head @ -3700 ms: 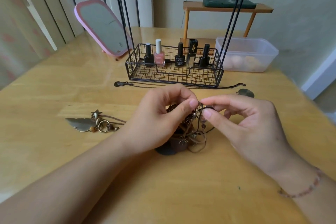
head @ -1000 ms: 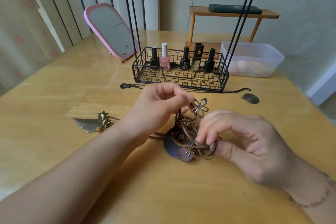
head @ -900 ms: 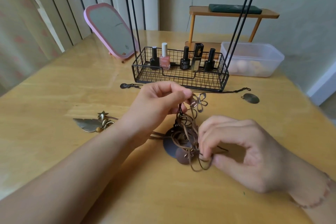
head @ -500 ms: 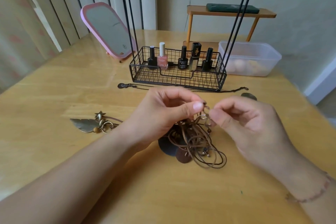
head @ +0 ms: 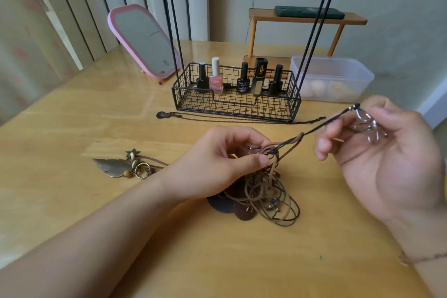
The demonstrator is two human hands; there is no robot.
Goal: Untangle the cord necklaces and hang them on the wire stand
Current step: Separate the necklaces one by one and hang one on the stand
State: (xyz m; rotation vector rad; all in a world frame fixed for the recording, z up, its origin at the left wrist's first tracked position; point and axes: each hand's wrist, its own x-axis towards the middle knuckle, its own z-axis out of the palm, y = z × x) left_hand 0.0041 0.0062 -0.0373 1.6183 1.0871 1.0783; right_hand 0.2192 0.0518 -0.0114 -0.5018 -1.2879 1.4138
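A tangle of brown cord necklaces (head: pixel 266 191) with round dark discs lies on the wooden table (head: pixel 72 116) in front of me. My left hand (head: pixel 217 164) pinches the cords at the top of the tangle. My right hand (head: pixel 387 152) holds a silver wire flower pendant (head: pixel 367 126) up and to the right, and its dark cord (head: pixel 321 126) runs taut back to the tangle. The black wire stand (head: pixel 237 101) sits behind, its basket holding nail polish bottles; its upright rods run out of the top of the view.
A feather pendant necklace (head: pixel 116 167) lies to the left. A thin chain necklace (head: pixel 217 116) lies along the basket's front. A pink mirror (head: pixel 142 41) leans at the back left, a clear plastic box (head: pixel 331 80) and a small wooden shelf (head: pixel 307 19) at the back right.
My right hand has pulled the flower pendant away to the right and upward, drawing its cord straight out of the tangle. My left hand stays pinching the cords over the pile.
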